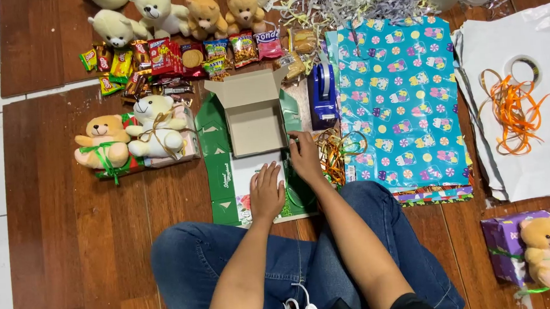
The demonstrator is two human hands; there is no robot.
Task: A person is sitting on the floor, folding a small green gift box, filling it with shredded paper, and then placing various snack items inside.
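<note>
My left hand (266,190) lies flat, fingers spread and holding nothing, pressing on the green printed wrapping paper sheet (219,171) spread on the brown wooden floor (72,207) in front of my knees. My right hand (303,156) is at about 1 o'clock from the left one; its fingers are bent at the right lower corner of the small open cardboard box (254,114), touching the paper edge there. If it pinches something I cannot tell.

The box stands on the upper part of the green sheet, flaps open. Inside I see only bare cardboard — it looks empty.

What could go wrong, I think: if I pull the paper at the corner while the light box has no weight in it, the box may slide or turn, and the fold will come crooked. The dark blue tape dispenser (322,93) stands just beside the box at 3 o'clock, so my right wrist could knock it. The loose curled ribbon, orange and green (336,153), lies touching my right hand at 3 o'clock — it can be caught under the fold.

At 11 o'clock a row of colourful snack packets (171,58) waits near the box, and at 9 o'clock two plush bears tied with ribbon (132,135).
</note>
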